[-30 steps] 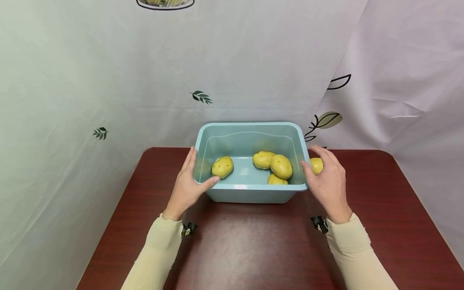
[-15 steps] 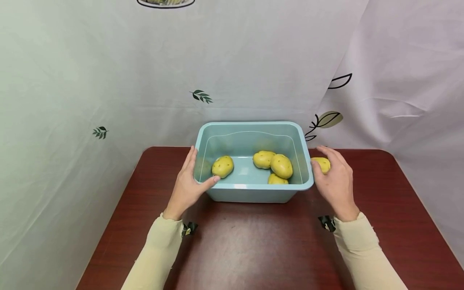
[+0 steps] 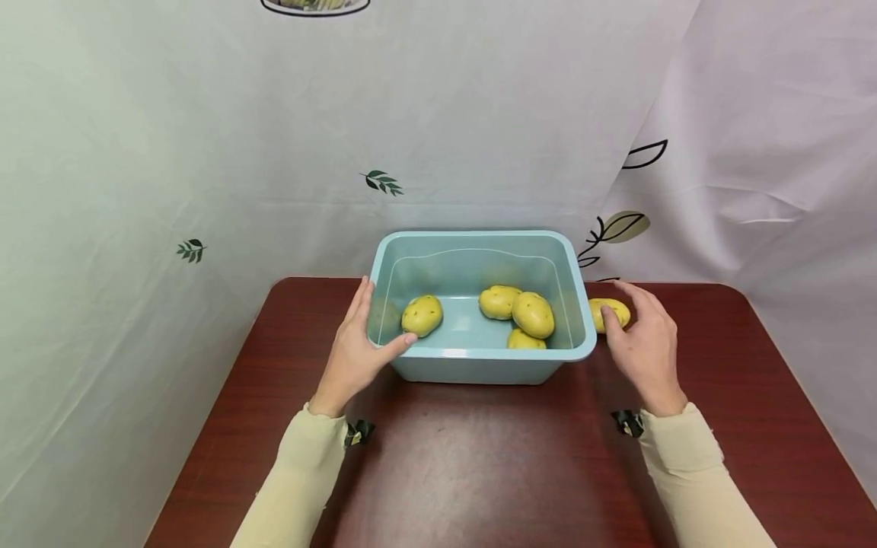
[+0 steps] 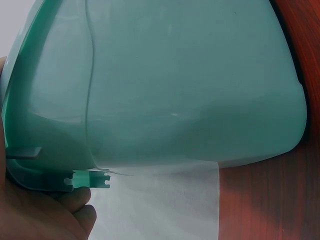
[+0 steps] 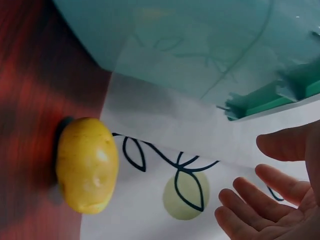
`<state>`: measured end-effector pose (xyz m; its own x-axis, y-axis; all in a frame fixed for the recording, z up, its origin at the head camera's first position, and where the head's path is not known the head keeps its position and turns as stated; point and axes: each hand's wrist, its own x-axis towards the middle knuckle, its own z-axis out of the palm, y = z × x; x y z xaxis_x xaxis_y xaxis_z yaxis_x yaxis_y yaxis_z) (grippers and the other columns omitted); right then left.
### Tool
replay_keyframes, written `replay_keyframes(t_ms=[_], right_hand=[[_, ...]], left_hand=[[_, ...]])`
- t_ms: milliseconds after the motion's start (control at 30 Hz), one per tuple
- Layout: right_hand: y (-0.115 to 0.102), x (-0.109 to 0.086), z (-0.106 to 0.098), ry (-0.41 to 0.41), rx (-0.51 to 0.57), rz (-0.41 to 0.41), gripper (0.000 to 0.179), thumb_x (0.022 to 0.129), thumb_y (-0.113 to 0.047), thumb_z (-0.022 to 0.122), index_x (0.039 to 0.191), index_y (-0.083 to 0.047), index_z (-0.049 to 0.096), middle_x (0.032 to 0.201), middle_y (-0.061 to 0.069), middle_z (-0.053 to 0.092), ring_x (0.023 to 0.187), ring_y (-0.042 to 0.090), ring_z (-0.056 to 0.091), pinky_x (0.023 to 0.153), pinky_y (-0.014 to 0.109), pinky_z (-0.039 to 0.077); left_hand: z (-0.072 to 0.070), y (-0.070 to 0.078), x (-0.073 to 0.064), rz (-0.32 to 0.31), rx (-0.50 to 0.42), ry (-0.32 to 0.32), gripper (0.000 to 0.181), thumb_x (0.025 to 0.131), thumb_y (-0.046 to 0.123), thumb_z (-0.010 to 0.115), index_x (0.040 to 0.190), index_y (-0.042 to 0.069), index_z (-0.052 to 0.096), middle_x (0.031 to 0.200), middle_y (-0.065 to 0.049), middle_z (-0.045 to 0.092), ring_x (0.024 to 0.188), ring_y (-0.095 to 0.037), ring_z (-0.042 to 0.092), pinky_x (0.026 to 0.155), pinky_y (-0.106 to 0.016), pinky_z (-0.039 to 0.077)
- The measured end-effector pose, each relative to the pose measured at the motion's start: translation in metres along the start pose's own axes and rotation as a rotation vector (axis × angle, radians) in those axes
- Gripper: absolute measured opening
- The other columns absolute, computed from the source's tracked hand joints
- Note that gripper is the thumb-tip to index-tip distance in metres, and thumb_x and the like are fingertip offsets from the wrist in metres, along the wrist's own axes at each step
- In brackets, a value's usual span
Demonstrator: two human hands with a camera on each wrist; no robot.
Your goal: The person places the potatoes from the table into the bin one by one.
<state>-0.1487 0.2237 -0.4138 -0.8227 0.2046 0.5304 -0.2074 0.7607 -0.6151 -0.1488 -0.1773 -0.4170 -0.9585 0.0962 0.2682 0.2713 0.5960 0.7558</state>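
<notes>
A light-blue plastic bin [image 3: 473, 369] stands on the table, with several yellow potatoes [image 3: 533, 315] inside: one at the left, the others clustered at the right. My left hand [image 3: 351, 358] holds the bin's left front corner, thumb over the rim and fingers along the left side. The left wrist view shows fingertips under the rim. To the right of the bin, another potato [image 5: 87, 166] lies on the table. My right hand [image 3: 644, 346] is beside that potato, fingers spread and holding nothing; its thumb overlaps the potato in the head view.
The dark red-brown table [image 3: 473, 472] has its back edge against a white cloth backdrop [image 3: 479, 114] printed with leaves. More of the cloth hangs along the left and right sides of the table.
My right hand has moved right, away from the bin's right rim, uncovering more of the potato beside it. The left hand and the bin have stayed in place.
</notes>
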Motion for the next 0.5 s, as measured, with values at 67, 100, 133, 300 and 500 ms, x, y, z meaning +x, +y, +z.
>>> replay_keyframes(t_ms=[67,100,133,300,500], right_hand=[[0.003,0.000,0.001,-0.019,-0.006,0.010,0.043,0.089,-0.004,0.070,0.131,0.003,0.063,0.128,0.025,0.063,0.094,0.040,0.058,0.079,0.052,0.043],[0.005,-0.001,0.001,-0.030,-0.009,0.017,0.045,0.089,-0.004,0.070,0.132,0.003,0.062,0.129,0.025,0.062,0.094,0.040,0.058,0.080,0.053,0.043],[0.007,-0.001,0.002,-0.043,-0.012,0.026,0.047,0.089,-0.004,0.070,0.134,0.003,0.061,0.131,0.026,0.061,0.095,0.041,0.057,0.081,0.054,0.044],[0.019,-0.001,0.008,-0.087,-0.025,0.063,0.054,0.087,-0.003,0.072,0.139,0.003,0.057,0.136,0.027,0.057,0.107,0.044,0.057,0.090,0.059,0.045],[0.035,-0.001,0.014,-0.106,-0.021,0.076,0.057,0.084,-0.001,0.075,0.138,0.003,0.057,0.137,0.027,0.056,0.121,0.046,0.054,0.098,0.062,0.041]], left_hand=[[0.000,0.000,0.000,0.002,0.001,0.001,0.108,0.082,0.052,0.080,0.161,0.010,0.019,0.167,0.007,0.012,0.152,-0.018,0.015,0.117,-0.055,0.024],[0.000,0.000,0.000,0.003,0.001,0.001,0.108,0.082,0.052,0.080,0.161,0.010,0.019,0.167,0.006,0.012,0.152,-0.018,0.015,0.117,-0.055,0.024],[0.000,0.000,0.000,0.003,0.001,0.002,0.108,0.082,0.052,0.080,0.161,0.009,0.019,0.167,0.006,0.012,0.152,-0.018,0.015,0.117,-0.055,0.024],[0.001,-0.001,0.001,0.002,-0.002,0.002,0.108,0.082,0.052,0.080,0.161,0.010,0.020,0.167,0.006,0.012,0.152,-0.018,0.015,0.117,-0.055,0.024],[0.001,-0.001,0.000,0.005,-0.004,0.004,0.108,0.082,0.052,0.080,0.161,0.010,0.020,0.167,0.006,0.012,0.152,-0.018,0.015,0.117,-0.054,0.024]])
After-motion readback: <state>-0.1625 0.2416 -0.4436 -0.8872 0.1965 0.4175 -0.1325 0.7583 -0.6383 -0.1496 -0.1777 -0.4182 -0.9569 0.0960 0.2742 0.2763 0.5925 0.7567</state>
